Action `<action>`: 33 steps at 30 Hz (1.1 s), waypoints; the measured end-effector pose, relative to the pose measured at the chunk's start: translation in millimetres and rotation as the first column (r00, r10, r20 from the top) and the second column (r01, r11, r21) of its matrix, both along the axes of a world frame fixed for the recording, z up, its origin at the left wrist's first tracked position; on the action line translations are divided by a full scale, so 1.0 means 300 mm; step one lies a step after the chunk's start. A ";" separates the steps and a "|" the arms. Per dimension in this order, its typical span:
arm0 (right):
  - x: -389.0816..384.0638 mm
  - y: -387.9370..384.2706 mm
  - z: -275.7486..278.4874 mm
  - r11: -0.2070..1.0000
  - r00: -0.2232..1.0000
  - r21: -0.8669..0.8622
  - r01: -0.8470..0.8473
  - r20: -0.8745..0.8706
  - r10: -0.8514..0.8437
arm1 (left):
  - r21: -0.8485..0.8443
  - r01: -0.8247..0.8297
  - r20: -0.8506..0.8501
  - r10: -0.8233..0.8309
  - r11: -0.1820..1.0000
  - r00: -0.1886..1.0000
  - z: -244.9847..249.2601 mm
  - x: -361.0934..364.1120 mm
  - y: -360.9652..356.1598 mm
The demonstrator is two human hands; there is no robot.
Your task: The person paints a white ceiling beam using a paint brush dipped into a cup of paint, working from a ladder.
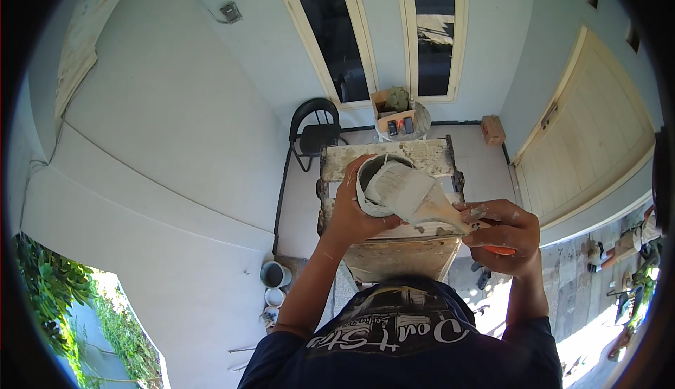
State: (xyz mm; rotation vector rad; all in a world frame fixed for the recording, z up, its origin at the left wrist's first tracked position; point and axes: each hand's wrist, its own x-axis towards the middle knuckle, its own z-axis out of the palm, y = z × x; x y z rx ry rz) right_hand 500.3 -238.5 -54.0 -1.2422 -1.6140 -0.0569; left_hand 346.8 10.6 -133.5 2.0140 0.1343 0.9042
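Note:
My left hand is wrapped round a small round paint can, whose open mouth shows a grey inside. A wide brush, coated in pale paint, lies over the can's mouth with its bristles at the rim. The brush's handle runs to the right into my right hand, whose fingers are closed on it and have paint smears. An orange bit shows below those fingers. Beneath both hands stands a paint-spotted wooden scaffold or bench.
A black chair and a small round table with a cardboard box stand ahead. Buckets sit low at the left. A carton is by the wooden door. A person's leg shows far right.

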 end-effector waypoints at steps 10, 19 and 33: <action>-0.019 -0.028 0.099 0.928 0.956 -0.249 0.278 0.164 -0.243 | -0.042 0.013 0.022 -0.012 0.999 1.000 -0.007 0.003 -0.014; -0.001 0.060 0.158 0.880 0.899 -0.321 0.350 0.378 -0.219 | -0.165 -0.011 -0.022 0.008 0.986 1.000 0.020 -0.022 -0.045; 0.066 0.452 0.389 0.992 0.896 0.128 -0.016 0.442 -0.042 | -0.129 -0.026 0.038 0.031 0.991 0.999 0.037 -0.028 -0.048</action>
